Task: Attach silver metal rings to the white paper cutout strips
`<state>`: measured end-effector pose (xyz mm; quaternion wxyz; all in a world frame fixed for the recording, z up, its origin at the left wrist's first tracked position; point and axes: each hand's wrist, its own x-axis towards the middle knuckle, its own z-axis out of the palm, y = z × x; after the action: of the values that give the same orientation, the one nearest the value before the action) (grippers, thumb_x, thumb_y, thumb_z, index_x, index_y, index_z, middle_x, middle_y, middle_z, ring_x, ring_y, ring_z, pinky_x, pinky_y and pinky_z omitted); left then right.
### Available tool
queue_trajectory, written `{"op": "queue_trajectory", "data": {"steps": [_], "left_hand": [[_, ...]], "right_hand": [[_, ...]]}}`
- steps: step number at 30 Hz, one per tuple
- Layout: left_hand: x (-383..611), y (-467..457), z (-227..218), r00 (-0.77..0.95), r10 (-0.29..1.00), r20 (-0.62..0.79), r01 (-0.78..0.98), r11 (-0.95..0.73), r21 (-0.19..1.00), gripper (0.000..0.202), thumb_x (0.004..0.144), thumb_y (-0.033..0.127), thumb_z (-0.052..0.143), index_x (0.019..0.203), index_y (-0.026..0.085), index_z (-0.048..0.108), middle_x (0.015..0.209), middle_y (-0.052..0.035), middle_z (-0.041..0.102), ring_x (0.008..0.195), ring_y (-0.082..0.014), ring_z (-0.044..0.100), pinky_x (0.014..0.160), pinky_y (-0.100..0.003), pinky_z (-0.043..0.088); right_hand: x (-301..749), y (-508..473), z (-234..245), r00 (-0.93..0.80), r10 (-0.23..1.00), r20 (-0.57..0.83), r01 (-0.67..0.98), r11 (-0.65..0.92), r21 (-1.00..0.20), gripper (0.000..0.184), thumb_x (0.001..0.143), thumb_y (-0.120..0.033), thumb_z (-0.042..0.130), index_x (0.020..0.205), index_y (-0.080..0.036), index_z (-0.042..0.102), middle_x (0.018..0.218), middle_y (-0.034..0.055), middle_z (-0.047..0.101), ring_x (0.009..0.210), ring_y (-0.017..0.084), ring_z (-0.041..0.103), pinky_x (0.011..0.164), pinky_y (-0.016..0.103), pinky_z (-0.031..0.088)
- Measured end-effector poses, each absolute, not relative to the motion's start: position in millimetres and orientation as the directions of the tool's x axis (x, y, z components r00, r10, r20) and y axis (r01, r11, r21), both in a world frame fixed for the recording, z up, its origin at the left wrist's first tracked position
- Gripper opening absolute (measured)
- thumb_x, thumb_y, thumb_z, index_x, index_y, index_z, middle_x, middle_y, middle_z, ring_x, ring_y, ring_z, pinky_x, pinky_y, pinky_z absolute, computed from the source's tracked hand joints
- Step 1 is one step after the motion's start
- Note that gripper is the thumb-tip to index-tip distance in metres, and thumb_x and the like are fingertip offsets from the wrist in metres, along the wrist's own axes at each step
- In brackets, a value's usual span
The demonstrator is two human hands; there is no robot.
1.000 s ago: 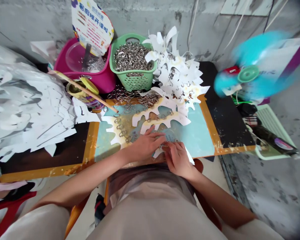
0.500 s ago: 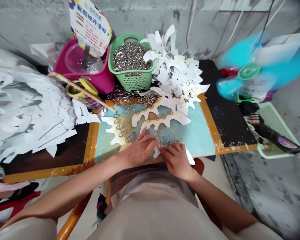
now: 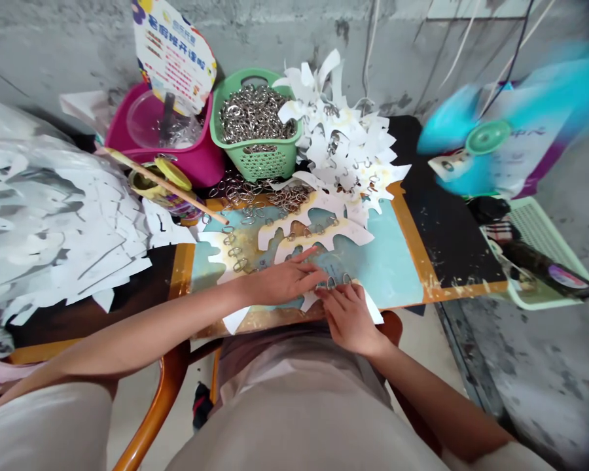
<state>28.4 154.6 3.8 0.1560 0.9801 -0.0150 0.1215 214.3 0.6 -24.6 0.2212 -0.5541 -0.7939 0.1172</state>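
Close to the table's front edge, my right hand (image 3: 346,314) is closed on a white cut-out strip (image 3: 373,309); its fingertips pinch the strip's edge. Metal rings (image 3: 330,282) stand up along that edge. My left hand (image 3: 294,280) reaches across to the same strip, fingers stretched and apart, fingertips beside the rings; whether they touch the strip is hard to see. Under my left forearm lies another toothed white strip (image 3: 236,320), with several rings (image 3: 239,264) along its yellowish glue-stained edge. Two more strips (image 3: 319,241) with rings lie just beyond my hands.
Behind stand a green basket (image 3: 269,157) full of metal rings and a magenta basket (image 3: 177,160). A stick (image 3: 167,186) rests across an open tin (image 3: 144,184). White cut-outs pile up left (image 3: 63,222) and back right (image 3: 343,137). A blue fan (image 3: 491,137) spins at right.
My left hand has moved right along the strip toward the rings by my right hand, uncovering more of the strip under my forearm. My right hand has stayed nearly in place.
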Motion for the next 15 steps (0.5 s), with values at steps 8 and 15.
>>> {"op": "queue_trajectory", "data": {"steps": [8, 15], "left_hand": [[19.1, 144.5, -9.5, 0.951, 0.116, 0.287, 0.012, -0.94, 0.341, 0.024, 0.097, 0.007, 0.036, 0.107, 0.02, 0.053, 0.094, -0.0035, 0.07, 0.099, -0.0158, 0.067, 0.114, -0.047, 0.04], [9.1, 160.6, 2.3, 0.9, 0.245, 0.361, 0.061, -0.89, 0.452, 0.036, 0.093, 0.01, 0.049, 0.128, 0.017, 0.042, 0.112, -0.0086, 0.071, 0.127, -0.0225, 0.055, 0.122, -0.061, 0.02]], "right_hand": [[214.4, 2.0, -20.9, -0.334, 0.925, 0.182, 0.829, 0.38, -0.41, 0.045, 0.09, -0.015, 0.049, 0.135, -0.016, 0.053, 0.118, 0.0118, 0.067, 0.098, 0.027, 0.051, 0.083, 0.042, 0.033], [214.5, 2.0, -20.9, -0.338, 0.926, 0.169, 0.841, 0.377, -0.388, 0.044, 0.091, -0.014, 0.049, 0.134, -0.018, 0.054, 0.123, 0.0101, 0.066, 0.098, 0.026, 0.049, 0.085, 0.043, 0.032]]}}
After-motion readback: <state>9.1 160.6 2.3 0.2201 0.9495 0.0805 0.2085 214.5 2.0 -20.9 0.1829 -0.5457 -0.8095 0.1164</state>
